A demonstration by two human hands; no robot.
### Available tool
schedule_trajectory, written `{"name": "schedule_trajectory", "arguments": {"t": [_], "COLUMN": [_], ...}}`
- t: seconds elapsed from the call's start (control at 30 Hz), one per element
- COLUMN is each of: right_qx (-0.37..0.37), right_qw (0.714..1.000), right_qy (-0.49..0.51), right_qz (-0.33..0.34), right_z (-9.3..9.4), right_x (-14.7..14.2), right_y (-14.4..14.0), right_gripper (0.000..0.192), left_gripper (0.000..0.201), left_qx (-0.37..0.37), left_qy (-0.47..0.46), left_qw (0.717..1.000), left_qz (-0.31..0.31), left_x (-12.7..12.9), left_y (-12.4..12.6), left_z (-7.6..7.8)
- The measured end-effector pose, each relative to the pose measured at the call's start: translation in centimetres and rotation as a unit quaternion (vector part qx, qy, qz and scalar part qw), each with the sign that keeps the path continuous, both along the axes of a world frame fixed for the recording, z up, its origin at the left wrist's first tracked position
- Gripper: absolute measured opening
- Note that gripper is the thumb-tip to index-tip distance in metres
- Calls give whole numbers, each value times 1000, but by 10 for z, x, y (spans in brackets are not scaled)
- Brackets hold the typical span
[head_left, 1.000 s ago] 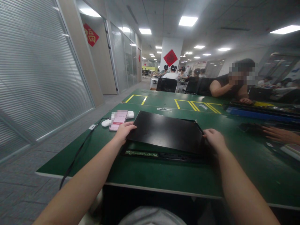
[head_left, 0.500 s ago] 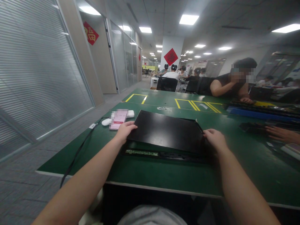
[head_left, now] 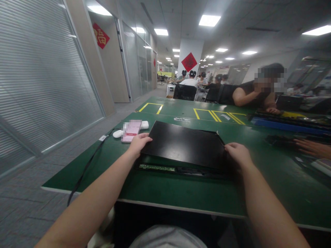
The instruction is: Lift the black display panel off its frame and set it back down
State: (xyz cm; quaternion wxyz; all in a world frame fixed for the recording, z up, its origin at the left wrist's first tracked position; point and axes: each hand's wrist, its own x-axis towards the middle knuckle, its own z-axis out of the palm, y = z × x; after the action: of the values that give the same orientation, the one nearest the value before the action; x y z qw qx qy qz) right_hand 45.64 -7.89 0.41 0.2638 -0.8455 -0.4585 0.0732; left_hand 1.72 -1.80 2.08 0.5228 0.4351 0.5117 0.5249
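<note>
A flat black panel point(head_left: 183, 143) lies on the green table point(head_left: 181, 189), its near edge raised a little above a dark frame holding a narrow green circuit strip point(head_left: 156, 167). My left hand point(head_left: 138, 143) grips the panel's left edge. My right hand point(head_left: 238, 154) grips its right edge. Both forearms reach in from the bottom of the view.
A pink phone point(head_left: 131, 130) and a white mouse point(head_left: 117, 134) lie left of the panel, with a black cable point(head_left: 85, 168) running off the table's left edge. Another person's hand point(head_left: 311, 147) rests at the right. A seated person point(head_left: 256, 94) leans on the far table.
</note>
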Motion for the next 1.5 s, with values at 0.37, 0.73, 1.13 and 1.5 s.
{"name": "schedule_trajectory", "arguments": {"t": [0.37,0.73,1.13,1.5], "right_qx": [4,6,7,32], "right_qw": [1000,1000,1000,999], "right_qy": [7,-4,16,36], "right_qz": [3,6,-2,-5], "right_z": [-2,-2,-1,-5], "right_x": [3,4,5,9], "right_y": [1,1,0,1], "right_gripper": [32,28,25,23], "left_gripper": [37,35,39,46], "left_qx": [2,4,-1,9], "left_qy": [-4,-4,-37,7], "left_qw": [1000,1000,999,1000], "left_qz": [-2,-4,-8,4], "left_x": [0,0,-3,-9], "left_y": [2,0,2,8], "left_z": [-3,-1,-3,-6]}}
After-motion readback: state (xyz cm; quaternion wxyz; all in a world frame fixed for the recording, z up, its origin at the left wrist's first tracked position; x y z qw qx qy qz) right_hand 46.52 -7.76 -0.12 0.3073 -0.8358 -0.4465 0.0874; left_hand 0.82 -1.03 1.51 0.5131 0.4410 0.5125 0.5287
